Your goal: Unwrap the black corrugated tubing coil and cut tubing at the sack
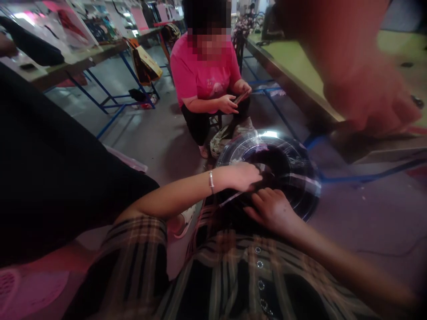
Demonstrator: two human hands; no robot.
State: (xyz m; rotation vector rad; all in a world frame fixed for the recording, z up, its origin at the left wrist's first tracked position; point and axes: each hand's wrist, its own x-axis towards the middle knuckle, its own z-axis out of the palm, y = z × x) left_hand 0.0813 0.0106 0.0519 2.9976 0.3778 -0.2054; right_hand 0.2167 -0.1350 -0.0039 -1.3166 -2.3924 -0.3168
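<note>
Hands [240, 176] sit close together over rimmed basin [315, 182], floor [350, 222] alongside.

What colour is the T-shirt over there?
The T-shirt is bright pink; the head view shows it best.

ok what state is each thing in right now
Left hand: fingers curled, over the tub
Right hand: fingers bent, near the left
Tub: open-topped, contents too dark to tell
Bracelet: worn on left wrist
Bag: hanging
Co-worker: seated
Flat thing: held by co-worker
</note>
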